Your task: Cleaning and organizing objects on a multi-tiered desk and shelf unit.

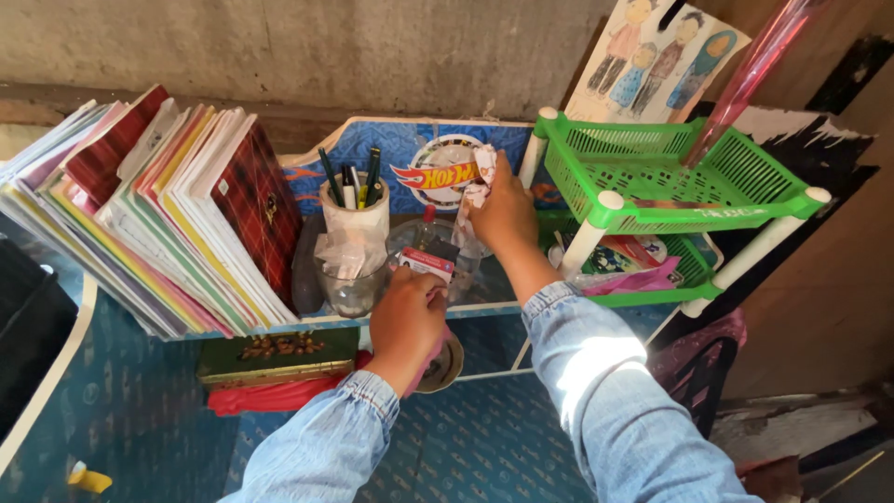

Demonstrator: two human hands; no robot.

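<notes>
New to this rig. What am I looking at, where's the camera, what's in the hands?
There is no machine here: a person in denim sleeves works with two bare hands. The single picture comes from a camera on their head, looking down. The left hand holds a small red-and-white card. The right hand grips a crumpled white paper wad. Both are over a blue shelf bearing a leaning row of notebooks and a white cup of pens set in a clear glass. To the right stands a green plastic basket rack.
</notes>
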